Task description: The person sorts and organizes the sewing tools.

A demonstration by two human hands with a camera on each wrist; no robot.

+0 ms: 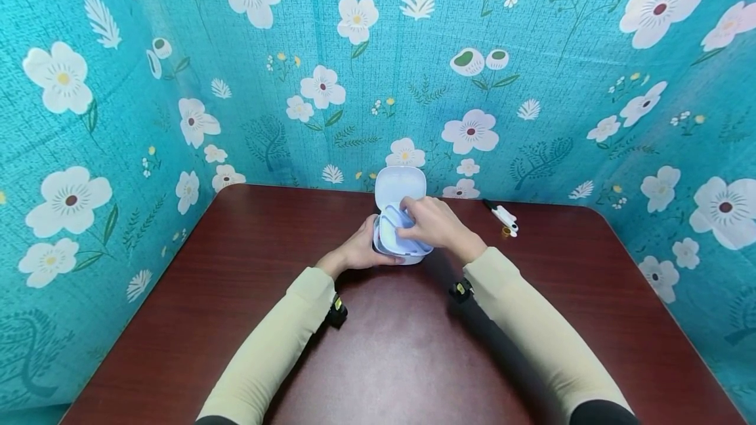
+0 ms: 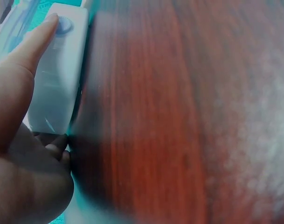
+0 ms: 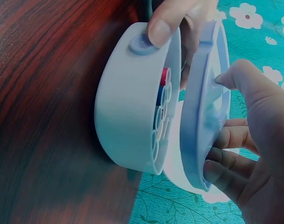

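A white storage box (image 3: 128, 93) stands on the table with its lid (image 1: 400, 185) raised at the back. Inside it, several thread spools (image 3: 165, 77), red and dark blue among them, show through the gap under a pale blue tray (image 3: 194, 112). My right hand (image 1: 437, 222) pinches that tray between thumb and fingers from above. Tilted, the tray is raised off the box's rim. Around the left side of the box, my left hand (image 1: 359, 248) grips it, the thumb lying on the round front button (image 3: 142, 45).
To the right of the box, near the table's back edge, lie a small white tool with a black end (image 1: 504, 216) and a small gold-coloured ring-like piece (image 1: 506, 232). A flowered teal curtain (image 1: 366, 71) hangs behind the dark wooden table (image 1: 401, 346).
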